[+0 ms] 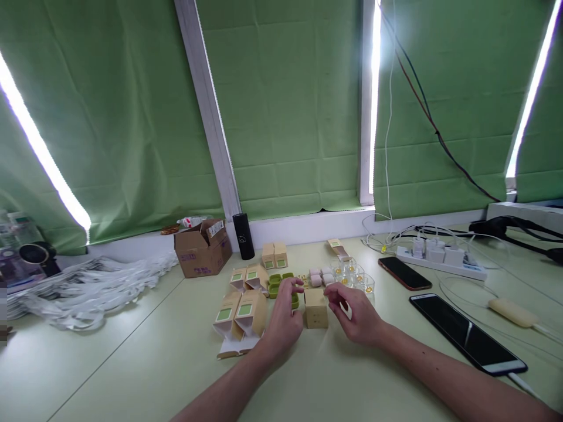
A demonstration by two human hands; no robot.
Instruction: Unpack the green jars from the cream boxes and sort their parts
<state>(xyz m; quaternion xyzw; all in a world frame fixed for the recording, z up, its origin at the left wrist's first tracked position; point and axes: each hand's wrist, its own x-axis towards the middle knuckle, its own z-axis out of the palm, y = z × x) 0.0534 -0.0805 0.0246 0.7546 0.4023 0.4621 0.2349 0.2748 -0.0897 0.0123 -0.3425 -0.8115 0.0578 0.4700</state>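
Observation:
A small kraft cardboard box [316, 312] stands on the table between my hands. To its left is my left hand [287, 316], its fingers bent and apart, with nothing visible in them. My right hand [357, 313] is at the box's upper right edge, fingers curled and a gap showing before the thumb; whether the fingertips touch the box I cannot tell. Behind my left hand are green oblong pieces [275, 279], partly hidden. Pale pink cylinders [315, 277] and clear cups with gold centres [350, 269] lie beyond the box. Labelled kraft boxes [250, 310] with open flaps lie at left.
Two closed kraft boxes [274, 255] and a black cylinder [243, 236] stand farther back beside a brown carton [203, 249]. White straps [101, 287] spread at left. Two phones, one black [404, 274] and one white-edged [468, 334], lie right, near a power strip [440, 262] with cables.

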